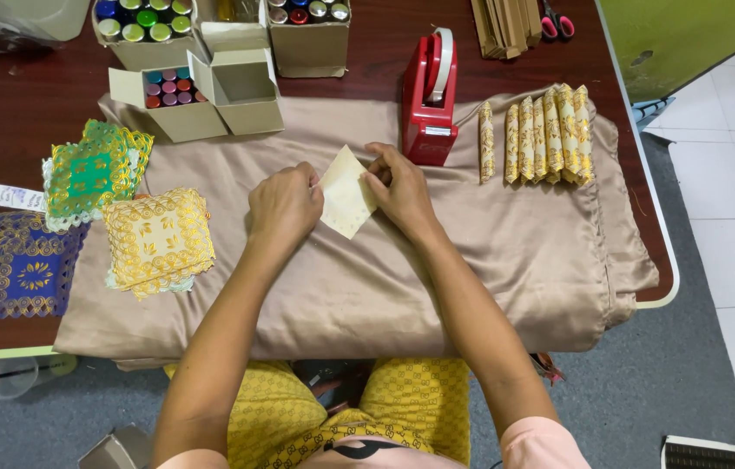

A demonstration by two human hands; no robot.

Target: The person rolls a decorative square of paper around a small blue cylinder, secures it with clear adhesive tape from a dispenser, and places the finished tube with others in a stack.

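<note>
Far left: open cardboard box (140,30) of small round-capped bottles, green, blue and yellow. Just nearer: smaller tan carton (169,102), flaps open, holding pink, purple and teal caps, touching an empty open carton (246,91). Far centre: third box (308,35) with dark and silver caps. White paper label (16,198) lay flat at left table edge, beside green-and-gold lace squares (89,174); gold stack (159,239) and blue square (27,265) nearer. Red tape dispenser (428,100) stood upright on tan cloth (471,252), centre far. Row of rolled gold packets (537,135) lay side by side to its right.

Cream paper piece (347,193) held at cloth centre, slightly tilted. Left hand (285,207) pinched its left edge, fingers curled close together. Right hand (400,187) pinched the upper right edge, thumb and forefinger pressed; remaining fingers apparently tucked, partly hidden.
</note>
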